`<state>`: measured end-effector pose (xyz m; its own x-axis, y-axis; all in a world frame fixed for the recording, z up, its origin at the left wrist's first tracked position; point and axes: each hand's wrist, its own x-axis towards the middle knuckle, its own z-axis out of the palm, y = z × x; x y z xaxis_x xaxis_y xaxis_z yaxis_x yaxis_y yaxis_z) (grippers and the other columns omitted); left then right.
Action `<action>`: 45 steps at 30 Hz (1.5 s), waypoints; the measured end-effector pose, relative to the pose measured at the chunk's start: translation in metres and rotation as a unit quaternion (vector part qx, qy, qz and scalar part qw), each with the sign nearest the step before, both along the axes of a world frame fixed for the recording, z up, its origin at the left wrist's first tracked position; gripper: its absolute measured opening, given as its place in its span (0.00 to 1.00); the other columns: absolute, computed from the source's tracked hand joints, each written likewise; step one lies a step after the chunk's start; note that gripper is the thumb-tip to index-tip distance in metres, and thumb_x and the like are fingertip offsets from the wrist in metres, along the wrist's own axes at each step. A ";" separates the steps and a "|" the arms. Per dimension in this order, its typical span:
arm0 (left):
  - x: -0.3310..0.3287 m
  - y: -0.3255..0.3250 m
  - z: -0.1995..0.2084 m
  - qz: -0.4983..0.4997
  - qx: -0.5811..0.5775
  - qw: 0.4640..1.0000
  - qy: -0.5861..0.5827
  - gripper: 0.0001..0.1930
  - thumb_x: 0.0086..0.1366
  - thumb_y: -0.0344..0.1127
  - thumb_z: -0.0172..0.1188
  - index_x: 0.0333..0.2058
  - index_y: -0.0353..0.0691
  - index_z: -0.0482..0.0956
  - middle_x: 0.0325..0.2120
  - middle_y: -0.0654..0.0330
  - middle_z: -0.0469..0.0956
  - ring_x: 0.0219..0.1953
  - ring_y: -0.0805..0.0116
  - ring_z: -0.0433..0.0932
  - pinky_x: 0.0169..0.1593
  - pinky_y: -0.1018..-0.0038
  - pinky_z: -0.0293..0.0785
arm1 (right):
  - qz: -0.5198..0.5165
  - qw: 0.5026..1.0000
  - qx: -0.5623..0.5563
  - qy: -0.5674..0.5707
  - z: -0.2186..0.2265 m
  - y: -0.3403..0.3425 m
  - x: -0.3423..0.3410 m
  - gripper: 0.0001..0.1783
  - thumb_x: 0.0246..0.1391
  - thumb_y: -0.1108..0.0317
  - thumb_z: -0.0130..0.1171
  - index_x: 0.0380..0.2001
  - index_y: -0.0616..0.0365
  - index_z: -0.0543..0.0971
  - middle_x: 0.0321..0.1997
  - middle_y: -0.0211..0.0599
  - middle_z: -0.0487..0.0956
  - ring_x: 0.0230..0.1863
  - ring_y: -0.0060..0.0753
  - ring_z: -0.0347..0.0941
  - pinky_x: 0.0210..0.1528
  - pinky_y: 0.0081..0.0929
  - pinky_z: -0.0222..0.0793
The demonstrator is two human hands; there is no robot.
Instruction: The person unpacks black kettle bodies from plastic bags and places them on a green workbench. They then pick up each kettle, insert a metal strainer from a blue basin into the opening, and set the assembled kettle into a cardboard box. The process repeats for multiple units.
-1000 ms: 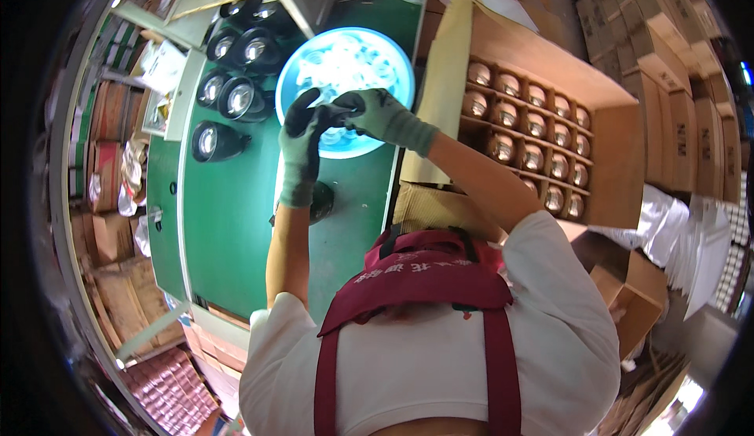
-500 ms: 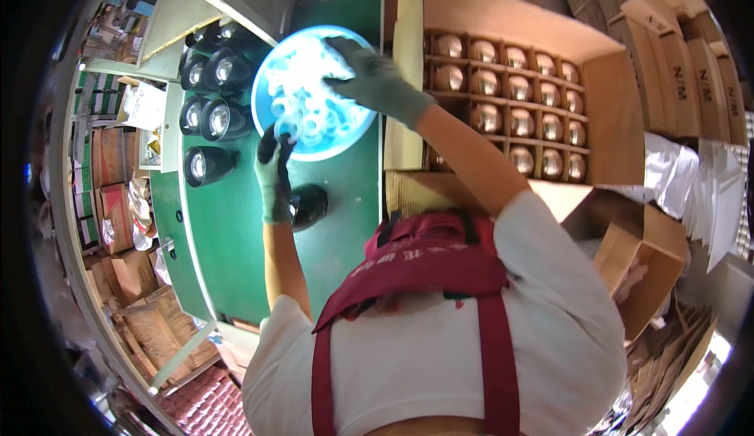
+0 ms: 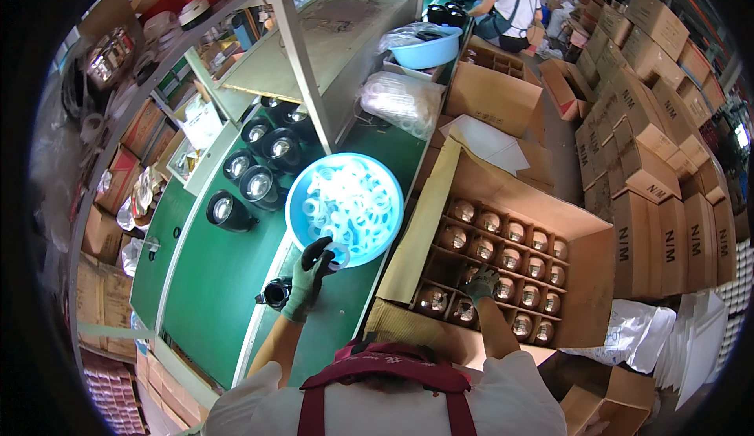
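My left hand [image 3: 303, 285], in a grey-green glove with dark fingertips, pinches a translucent white ring [image 3: 338, 257] at the near rim of a blue basin [image 3: 294, 230]. Many similar rings fill that basin. Beside this hand's wrist a small black housing [image 3: 276, 294] rests on the green table, its round opening showing. To the right, my gloved right hand [image 3: 482, 283] reaches into a divided carton [image 3: 583, 279] of shiny, round-topped light bulbs [image 3: 510, 259]. Its fingers curl over a bulb in one compartment, and the hand hides most of that bulb.
Several black lamp housings with shiny insides [image 3: 260, 185] stand left of the basin on the green table [image 3: 212, 271]. A metal post [image 3: 297, 59] rises behind them. Stacked cartons [image 3: 640, 133] line the right side. Farther off, a person [image 3: 510, 8] sits by another blue basin [image 3: 426, 47].
My right hand has left the basin of rings and moved right into the carton of bulbs. My left hand stays near the basin's rim with a ring. The view has tilted up.
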<state>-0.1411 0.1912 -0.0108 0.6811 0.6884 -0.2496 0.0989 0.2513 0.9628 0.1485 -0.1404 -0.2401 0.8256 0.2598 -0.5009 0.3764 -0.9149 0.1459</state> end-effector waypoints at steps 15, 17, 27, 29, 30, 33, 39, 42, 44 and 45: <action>0.007 -0.029 0.082 -0.101 -0.007 0.991 -0.087 0.21 0.73 0.38 0.56 0.61 0.36 0.71 0.51 0.60 0.77 0.46 0.73 0.77 0.49 0.74 0.77 | -0.107 0.703 0.692 0.127 0.198 -0.052 -0.057 0.35 0.52 0.72 0.64 0.64 0.62 0.66 0.59 0.42 0.73 0.61 0.36 0.70 0.66 0.35 0.65; 0.010 -0.038 0.086 -0.174 0.043 0.976 -0.125 0.22 0.74 0.37 0.55 0.62 0.36 0.70 0.52 0.59 0.77 0.47 0.72 0.78 0.49 0.72 0.77 | -0.050 0.697 0.705 0.123 0.187 -0.045 -0.086 0.33 0.52 0.75 0.61 0.63 0.62 0.66 0.60 0.44 0.72 0.61 0.37 0.70 0.65 0.33 0.65; -0.032 -0.025 0.116 -0.086 0.347 0.931 -0.078 0.17 0.70 0.37 0.58 0.53 0.38 0.81 0.41 0.57 0.78 0.38 0.70 0.78 0.41 0.74 0.75 | -0.043 0.631 0.718 0.290 0.251 0.064 -0.147 0.45 0.54 0.61 0.61 0.71 0.62 0.55 0.66 0.43 0.68 0.64 0.36 0.67 0.64 0.34 0.67; -0.042 -0.021 0.112 -0.062 0.378 0.920 -0.087 0.20 0.69 0.44 0.59 0.53 0.38 0.81 0.42 0.56 0.78 0.39 0.69 0.78 0.42 0.73 0.75 | -0.047 0.603 0.717 0.347 0.250 0.073 -0.148 0.45 0.54 0.59 0.61 0.71 0.63 0.55 0.67 0.44 0.68 0.65 0.39 0.67 0.66 0.38 0.65; -0.047 -0.022 0.110 -0.049 0.358 0.926 -0.106 0.23 0.69 0.49 0.59 0.53 0.37 0.81 0.42 0.56 0.79 0.40 0.69 0.78 0.43 0.73 0.75 | -0.063 0.591 0.708 0.381 0.253 0.078 -0.149 0.45 0.54 0.59 0.61 0.71 0.63 0.55 0.66 0.44 0.68 0.65 0.40 0.67 0.67 0.39 0.65; -0.062 -0.022 0.110 -0.062 0.202 0.968 -0.133 0.31 0.68 0.59 0.57 0.55 0.36 0.79 0.47 0.56 0.79 0.48 0.67 0.78 0.51 0.70 0.74 | -0.141 0.472 0.744 0.450 0.248 0.091 -0.158 0.24 0.49 0.72 0.71 0.49 0.64 0.76 0.49 0.40 0.78 0.51 0.43 0.77 0.54 0.39 0.75; -0.081 -0.029 0.096 -0.028 0.094 0.983 -0.156 0.25 0.75 0.50 0.50 0.57 0.35 0.76 0.52 0.55 0.78 0.53 0.65 0.76 0.59 0.68 0.70 | 0.262 0.652 0.708 0.077 0.215 0.097 -0.148 0.34 0.35 0.71 0.78 0.49 0.62 0.74 0.47 0.41 0.76 0.49 0.42 0.75 0.53 0.37 0.73; -0.087 -0.024 0.106 0.068 0.327 0.936 -0.113 0.19 0.71 0.37 0.54 0.56 0.35 0.75 0.58 0.51 0.74 0.58 0.58 0.73 0.60 0.64 0.69 | 0.330 0.673 0.661 0.045 0.172 0.098 -0.155 0.29 0.42 0.80 0.63 0.52 0.62 0.75 0.48 0.45 0.78 0.52 0.49 0.75 0.57 0.41 0.71; -0.090 -0.022 0.115 -0.036 0.534 0.844 -0.037 0.25 0.65 0.32 0.57 0.61 0.37 0.71 0.61 0.48 0.71 0.62 0.52 0.70 0.64 0.58 0.65 | 0.360 0.656 0.664 -0.011 0.178 0.110 -0.166 0.31 0.42 0.78 0.67 0.54 0.62 0.73 0.48 0.43 0.77 0.53 0.47 0.75 0.58 0.41 0.71; -0.087 -0.028 0.109 -0.038 0.504 0.861 -0.060 0.31 0.65 0.37 0.59 0.66 0.37 0.65 0.63 0.48 0.68 0.64 0.51 0.68 0.67 0.58 0.61 | 0.369 0.649 0.665 -0.024 0.185 0.119 -0.171 0.33 0.42 0.77 0.69 0.55 0.62 0.72 0.49 0.42 0.76 0.53 0.46 0.74 0.59 0.41 0.71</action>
